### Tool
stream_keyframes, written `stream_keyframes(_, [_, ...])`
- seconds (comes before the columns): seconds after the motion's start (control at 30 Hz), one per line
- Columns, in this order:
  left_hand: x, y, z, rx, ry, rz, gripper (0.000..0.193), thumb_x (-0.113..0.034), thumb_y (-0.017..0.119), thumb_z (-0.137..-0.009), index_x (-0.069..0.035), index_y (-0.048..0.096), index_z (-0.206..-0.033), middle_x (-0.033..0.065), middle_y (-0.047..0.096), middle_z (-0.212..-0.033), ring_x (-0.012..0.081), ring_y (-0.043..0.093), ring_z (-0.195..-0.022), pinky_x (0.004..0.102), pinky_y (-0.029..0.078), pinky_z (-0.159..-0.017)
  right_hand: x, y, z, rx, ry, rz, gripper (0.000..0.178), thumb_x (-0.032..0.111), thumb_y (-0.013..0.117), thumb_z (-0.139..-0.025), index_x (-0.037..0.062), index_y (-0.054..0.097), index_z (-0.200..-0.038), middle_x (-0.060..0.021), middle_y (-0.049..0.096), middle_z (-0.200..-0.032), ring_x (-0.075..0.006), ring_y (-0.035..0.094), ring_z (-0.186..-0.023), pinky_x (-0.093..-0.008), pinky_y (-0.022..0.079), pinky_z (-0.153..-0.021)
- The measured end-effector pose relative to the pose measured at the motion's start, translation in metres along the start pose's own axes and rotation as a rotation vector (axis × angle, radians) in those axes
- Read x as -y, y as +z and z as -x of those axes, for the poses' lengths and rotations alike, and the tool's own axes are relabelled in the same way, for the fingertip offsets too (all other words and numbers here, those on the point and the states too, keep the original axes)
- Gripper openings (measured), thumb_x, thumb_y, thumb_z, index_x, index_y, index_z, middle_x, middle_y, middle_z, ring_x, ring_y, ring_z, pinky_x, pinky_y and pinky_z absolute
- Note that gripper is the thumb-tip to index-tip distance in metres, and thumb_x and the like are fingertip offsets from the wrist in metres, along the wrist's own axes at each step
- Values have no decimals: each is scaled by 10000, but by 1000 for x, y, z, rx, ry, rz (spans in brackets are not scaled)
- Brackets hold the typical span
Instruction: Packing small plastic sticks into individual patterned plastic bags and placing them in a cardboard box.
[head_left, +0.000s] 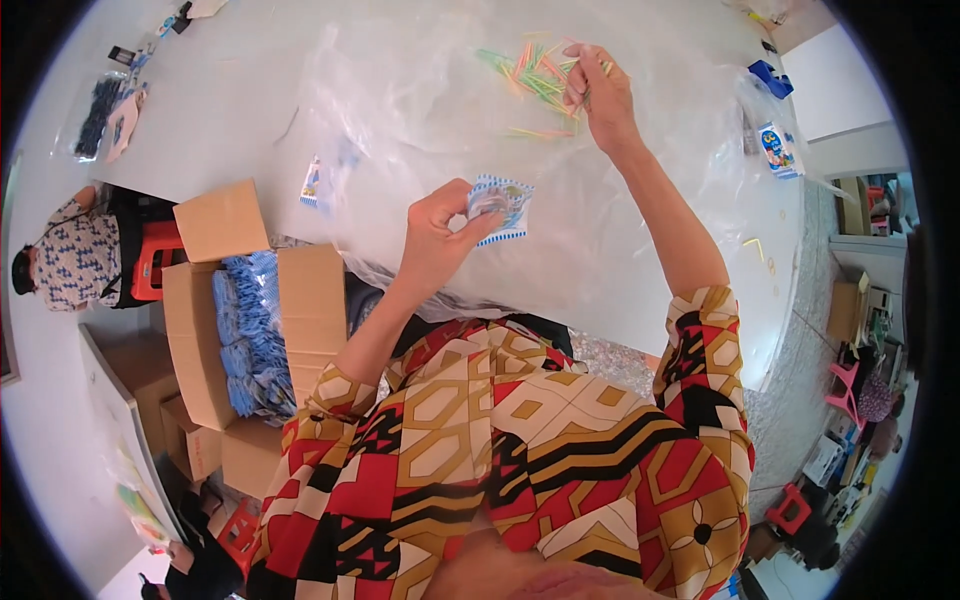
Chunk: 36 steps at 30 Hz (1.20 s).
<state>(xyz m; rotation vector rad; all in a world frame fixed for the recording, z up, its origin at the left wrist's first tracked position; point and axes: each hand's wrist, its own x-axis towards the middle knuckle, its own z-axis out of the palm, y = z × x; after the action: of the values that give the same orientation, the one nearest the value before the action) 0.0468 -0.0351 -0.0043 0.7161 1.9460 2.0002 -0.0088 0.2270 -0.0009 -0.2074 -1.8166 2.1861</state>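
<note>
My left hand [437, 235] pinches a small blue-and-white plastic packet [513, 200] between thumb and fingers, holding it above the table near my body. Farther away and to the right, my right hand [607, 105] is at the edge of a loose pile of thin sticks [540, 80] in green, yellow and orange. Its fingers are bent together over the pile, and a few yellowish sticks show beside them. How many it grips is hidden by the fingers.
Crumpled clear plastic sheeting [400, 130] covers much of the white table [230, 110]. Similar packets lie left [311, 183] and right [775, 150], near a blue tape dispenser [770, 78]. An open carton [310, 310] of blue packets stands at my left. Another person [85, 255] sits beyond it.
</note>
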Motion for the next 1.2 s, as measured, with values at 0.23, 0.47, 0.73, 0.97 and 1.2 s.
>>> stream_keyframes(0.23, [11,15,-11,-5,6,-99,84,-21,700,-742,33,635,-749,41,588,-718,96,526,-629,240,416,-586,74,57,65,141,-67,-183,275,278,357,-1010,45,503,-991,-5,440,-607,-126,482,-623,-349,471,-760])
stream_keyframes(0.47, [-4,32,-15,35,20,-130,128,-35,699,-768,18,599,-707,-6,542,-670,50,466,-621,219,361,-555,81,58,89,177,-37,-83,306,293,348,-1008,36,501,-944,-28,526,-641,-165,566,-714,-364,428,-944])
stream_keyframes(0.73, [-9,31,-14,73,111,-205,70,2,704,-731,33,658,-775,56,605,-723,97,532,-600,235,426,-561,73,52,91,178,-64,3,323,301,350,-1009,39,521,-929,-31,558,-661,-157,588,-735,-331,447,-882])
stream_keyframes(0.97, [-12,34,-14,59,89,-217,74,11,705,-721,32,660,-775,55,603,-717,98,532,-599,237,427,-561,72,52,95,198,-152,110,353,329,354,-1009,41,535,-915,-41,588,-685,-142,588,-743,-286,462,-771])
stream_keyframes(1.2, [-12,36,-15,50,78,-204,68,13,702,-729,36,660,-777,55,606,-723,97,540,-594,232,432,-555,79,58,100,227,-226,246,363,349,370,-1002,51,548,-895,-47,610,-691,-109,558,-736,-285,427,-807])
